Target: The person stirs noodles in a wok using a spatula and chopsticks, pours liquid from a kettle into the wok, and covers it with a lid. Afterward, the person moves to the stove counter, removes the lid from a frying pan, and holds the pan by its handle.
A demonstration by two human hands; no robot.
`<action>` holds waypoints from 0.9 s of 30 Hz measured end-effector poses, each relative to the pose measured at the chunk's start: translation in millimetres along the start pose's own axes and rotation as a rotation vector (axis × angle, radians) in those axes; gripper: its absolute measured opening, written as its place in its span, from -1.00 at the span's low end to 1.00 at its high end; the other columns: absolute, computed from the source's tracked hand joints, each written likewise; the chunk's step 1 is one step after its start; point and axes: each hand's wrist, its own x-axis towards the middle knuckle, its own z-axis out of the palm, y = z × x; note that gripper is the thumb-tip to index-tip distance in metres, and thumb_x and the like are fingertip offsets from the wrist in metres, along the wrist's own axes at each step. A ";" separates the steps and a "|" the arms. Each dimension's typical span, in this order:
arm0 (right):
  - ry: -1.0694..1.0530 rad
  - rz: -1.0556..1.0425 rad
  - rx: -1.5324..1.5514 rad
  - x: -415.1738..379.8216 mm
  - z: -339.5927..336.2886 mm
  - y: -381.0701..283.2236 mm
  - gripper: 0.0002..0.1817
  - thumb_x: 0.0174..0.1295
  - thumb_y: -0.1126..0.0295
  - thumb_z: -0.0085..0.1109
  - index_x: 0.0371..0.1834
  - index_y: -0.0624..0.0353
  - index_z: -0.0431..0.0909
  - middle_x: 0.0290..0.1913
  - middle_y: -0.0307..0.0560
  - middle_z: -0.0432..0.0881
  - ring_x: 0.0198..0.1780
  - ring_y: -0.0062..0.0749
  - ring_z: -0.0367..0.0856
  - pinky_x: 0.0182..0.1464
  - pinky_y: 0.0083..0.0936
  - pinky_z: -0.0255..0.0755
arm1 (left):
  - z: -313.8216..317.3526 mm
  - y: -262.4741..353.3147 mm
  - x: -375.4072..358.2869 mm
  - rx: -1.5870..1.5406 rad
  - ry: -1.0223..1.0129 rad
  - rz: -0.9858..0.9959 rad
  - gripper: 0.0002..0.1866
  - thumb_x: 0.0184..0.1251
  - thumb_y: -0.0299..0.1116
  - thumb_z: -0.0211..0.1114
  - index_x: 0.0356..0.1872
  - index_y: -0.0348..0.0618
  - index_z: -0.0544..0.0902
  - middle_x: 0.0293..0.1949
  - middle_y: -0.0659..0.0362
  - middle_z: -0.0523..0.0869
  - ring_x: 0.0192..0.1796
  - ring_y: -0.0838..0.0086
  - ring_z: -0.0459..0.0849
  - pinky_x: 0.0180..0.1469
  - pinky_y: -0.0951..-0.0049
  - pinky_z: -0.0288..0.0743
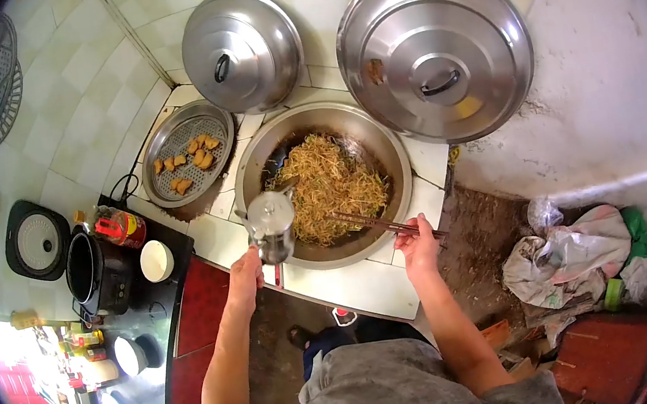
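Left hand (pixel 245 272) is closed on the near-left side of a small metal pot (pixel 271 219), which sits over the left part of the wide pan (pixel 403 206); exactly where my fingers land on the pot I can't tell. Right hand (pixel 420 243) is closed around a pair of chopsticks (pixel 371 221), tips at the noodle-like strands (pixel 319 171), back ends sticking out past my fist to the right. Hands are well apart, one at each side of the pan's near rim. The strands are heaped in the pan (golden brown, a few green bits mixed in), and some dark pan wall shows around them. The pan is set into the white-tiled worktop (pixel 347 285). Left of it, a perforated metal tray (pixel 161 148) holds browned chunks (pixel 203 153) in a loose scatter. Behind, two steel lids lean on the wall: smaller lid (pixel 242 49) at left, larger lid (pixel 435 52) at right, handles facing me. Farther left, a dark counter (pixel 159 305) carries an open black cooker (pixel 94 273), a white bowl (pixel 156 261) just beside it and a red-labelled bottle (pixel 121 227) behind the bowl. Down right, crumpled sacks (pixel 568 256) are piled near the wall.
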 end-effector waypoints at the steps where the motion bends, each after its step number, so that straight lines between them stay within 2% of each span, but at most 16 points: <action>1: 0.014 -0.006 -0.008 -0.4 -3.7 -1.6 -0.69 0.36 0.13 -0.05 -0.33 0.18 0.38 -0.55 -0.11 0.48 -0.63 -0.38 0.44 -0.51 -0.41 0.38 | -2.4 -4.9 -4.1 -0.018 0.023 -0.059 -0.58 0.42 -0.11 0.01 -0.65 -0.04 0.31 -0.66 0.29 0.28 -0.62 0.57 0.26 -0.56 0.50 0.13; 5: 0.084 -0.013 -0.022 6.6 -20.2 -5.5 -0.68 0.34 0.11 -0.03 -0.35 0.17 0.38 -0.58 -0.12 0.44 -0.64 -0.39 0.42 -0.52 -0.42 0.38 | -16.5 -30.0 -16.9 -0.137 0.029 -0.124 -0.56 0.44 -0.06 0.01 -0.64 -0.02 0.27 -0.65 0.32 0.22 -0.60 0.55 0.22 -0.55 0.47 0.12; 8: 0.072 -0.010 0.005 2.1 -17.6 -4.1 -0.67 0.34 0.12 -0.03 -0.37 0.18 0.37 -0.59 -0.12 0.41 -0.64 -0.39 0.41 -0.52 -0.41 0.37 | -22.2 -31.7 -23.3 -0.235 -0.002 -0.021 -0.56 0.46 -0.07 -0.03 -0.64 -0.01 0.22 -0.64 0.33 0.17 -0.58 0.54 0.18 -0.51 0.46 0.12; 13: 0.035 0.034 -0.002 3.1 -10.5 15.7 -0.69 0.31 0.10 0.02 -0.39 0.14 0.43 -0.60 -0.12 0.49 -0.62 -0.36 0.45 -0.49 -0.39 0.38 | -11.6 -16.0 -22.7 -0.416 0.002 0.105 -0.52 0.51 -0.04 -0.15 -0.65 0.00 0.12 -0.63 0.34 0.09 -0.57 0.54 0.13 -0.46 0.46 0.05; 18: 0.004 0.060 -0.007 -2.5 2.7 15.8 -0.68 0.37 0.13 -0.06 -0.35 0.18 0.37 -0.57 -0.10 0.44 -0.58 -0.38 0.42 -0.49 -0.40 0.36 | -7.6 -17.7 -28.1 -0.437 0.077 0.113 -0.53 0.50 -0.05 -0.12 -0.65 0.01 0.14 -0.64 0.35 0.08 -0.58 0.57 0.08 -0.47 0.50 0.04; 20: -0.021 0.022 -0.061 -3.5 4.5 16.6 -0.71 0.36 0.14 -0.03 -0.30 0.17 0.39 -0.50 -0.11 0.47 -0.51 -0.39 0.47 -0.42 -0.41 0.40 | -10.1 -26.1 -31.6 -0.506 0.097 0.111 -0.56 0.48 -0.07 -0.04 -0.64 0.03 0.19 -0.67 0.38 0.14 -0.60 0.63 0.13 -0.51 0.56 0.07; 23: -0.068 -0.021 -0.144 -9.7 19.4 23.0 -0.74 0.34 0.17 0.04 -0.21 0.16 0.42 -0.36 -0.14 0.51 -0.36 -0.42 0.55 -0.31 -0.44 0.46 | -12.5 -32.2 -32.9 -0.584 0.092 0.135 -0.57 0.48 -0.09 -0.05 -0.63 0.03 0.19 -0.67 0.38 0.13 -0.60 0.63 0.12 -0.51 0.56 0.07; 24: -0.088 -0.034 -0.170 -11.2 26.8 26.2 -0.74 0.33 0.18 0.06 -0.17 0.16 0.43 -0.31 -0.15 0.52 -0.31 -0.43 0.57 -0.26 -0.46 0.47 | -10.9 -33.0 -32.3 -0.570 0.087 0.134 -0.54 0.50 -0.03 -0.13 -0.62 0.00 0.14 -0.64 0.36 0.06 -0.58 0.57 0.07 -0.46 0.48 0.00; 25: -0.158 -0.034 -0.206 -9.6 27.0 33.4 -0.69 0.30 0.20 0.11 -0.05 0.18 0.45 -0.19 -0.16 0.52 -0.18 -0.43 0.59 -0.17 -0.49 0.50 | -4.7 -32.6 -32.8 -0.584 0.106 0.145 -0.55 0.50 -0.03 -0.12 -0.61 0.00 0.15 -0.64 0.36 0.06 -0.58 0.57 0.07 -0.47 0.48 0.00; 27: -0.224 -0.050 -0.254 -14.2 40.4 47.2 -0.63 0.32 0.16 0.09 0.02 0.21 0.45 -0.15 -0.14 0.53 -0.13 -0.42 0.57 -0.12 -0.50 0.49 | 0.4 -41.4 -28.7 -0.636 0.110 0.142 -0.60 0.48 -0.04 -0.09 -0.56 0.01 0.19 -0.65 0.37 0.07 -0.58 0.56 0.07 -0.48 0.48 0.00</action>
